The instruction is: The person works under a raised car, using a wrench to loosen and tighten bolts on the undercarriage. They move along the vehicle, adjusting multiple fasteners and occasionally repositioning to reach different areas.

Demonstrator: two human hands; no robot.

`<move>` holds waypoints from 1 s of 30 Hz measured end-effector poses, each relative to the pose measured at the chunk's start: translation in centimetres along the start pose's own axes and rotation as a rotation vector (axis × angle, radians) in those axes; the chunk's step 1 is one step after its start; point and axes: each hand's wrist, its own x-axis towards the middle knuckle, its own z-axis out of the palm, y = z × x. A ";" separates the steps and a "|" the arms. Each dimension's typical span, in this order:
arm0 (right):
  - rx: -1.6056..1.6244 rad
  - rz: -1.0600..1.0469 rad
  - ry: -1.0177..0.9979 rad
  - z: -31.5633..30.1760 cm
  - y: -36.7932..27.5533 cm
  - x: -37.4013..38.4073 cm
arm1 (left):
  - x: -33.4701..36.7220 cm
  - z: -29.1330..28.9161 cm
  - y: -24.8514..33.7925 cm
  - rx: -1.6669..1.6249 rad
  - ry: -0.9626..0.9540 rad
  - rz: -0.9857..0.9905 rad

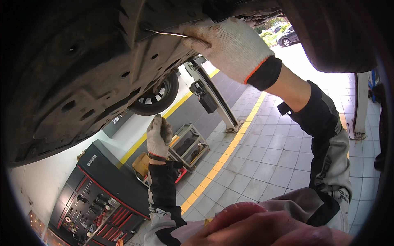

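Overhead is the dark underbody panel (102,90) of a raised car, with several holes in it. My right hand (234,49), in a white knit glove with an orange cuff edge, is raised close beneath it. Its fingers are closed on a thin metal-shafted tool (170,33); the glove hides the handle. The shaft points left, its tip at a round fastener spot on the panel. My left hand (159,137), in a soiled white glove, is held up lower down, apart from the panel. Its fingers are curled into a fist, and whatever may be inside is hidden.
A car wheel (158,98) hangs beyond the panel, and a dark tire (328,37) is at upper right. Lift posts (215,98) stand on the tiled floor. Behind my left hand is a tool cart (191,149); a black tool cabinet (111,172) stands lower left.
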 end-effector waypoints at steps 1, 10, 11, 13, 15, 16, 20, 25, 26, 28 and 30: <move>0.051 0.062 -0.077 -0.3 -1.0 -0.1 | 0.1 -0.1 0.2 0.005 0.001 0.014; 0.403 0.263 -0.212 -4.9 -0.4 2.5 | 1.8 -2.2 6.3 0.204 0.088 0.300; 0.495 0.315 -0.236 -5.3 -0.6 2.2 | 1.7 -2.4 7.1 0.233 0.089 0.371; 0.569 0.387 -0.219 -5.6 -2.0 1.8 | 2.0 -2.2 8.8 0.289 0.140 0.492; -0.062 0.041 0.135 -3.4 -3.5 2.9 | 2.2 -1.9 10.6 0.311 0.170 0.603; 0.160 0.219 0.029 -3.4 -3.9 3.0 | 2.5 -1.7 11.5 0.323 0.184 0.679; 0.526 0.529 -0.094 -1.5 -5.7 1.7 | 4.8 -0.5 15.1 0.299 0.161 0.820; 0.321 0.384 0.054 0.0 -7.4 0.6 | 5.4 -1.1 15.6 0.215 0.148 0.817; 0.274 0.388 0.002 0.4 -7.8 0.5 | 5.3 -1.4 15.5 0.222 0.134 0.805; 0.299 0.379 0.030 1.0 -8.1 0.3 | 5.3 -1.6 15.8 0.258 0.124 0.794; 0.416 0.427 0.114 1.4 -8.0 0.4 | 5.3 -1.6 16.0 0.296 0.141 0.788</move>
